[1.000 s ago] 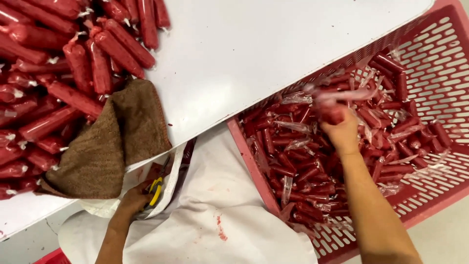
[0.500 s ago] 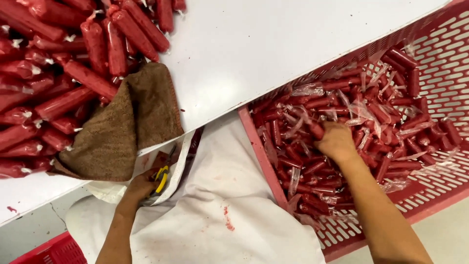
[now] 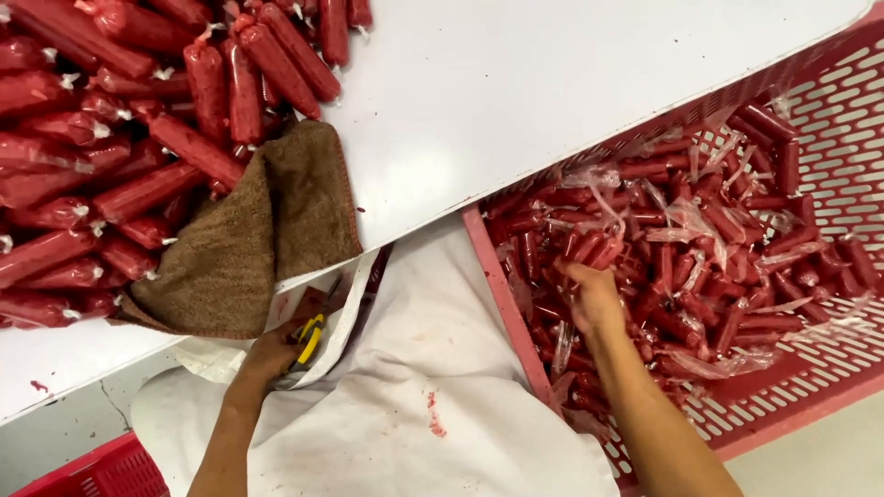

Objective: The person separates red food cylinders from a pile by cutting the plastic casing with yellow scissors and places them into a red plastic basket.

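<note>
Nearest, at 7 o'clock, the left hand [image 3: 276, 348] has its fingers closed around a yellow-handled tool [image 3: 310, 339] (probably small scissors) at the desk [image 3: 516, 101] edge, over the white apron [image 3: 433, 405]. At 3 o'clock the right hand [image 3: 594, 294] digs into the red crate [image 3: 801, 387], fingers curled on red sausages [image 3: 589, 250]. Farther, at 10 o'clock, a sausage pile [image 3: 120, 138] lies by a brown towel [image 3: 249, 248]. The slippery casings may slide from the grip, and the blade sits close to the apron.
</note>
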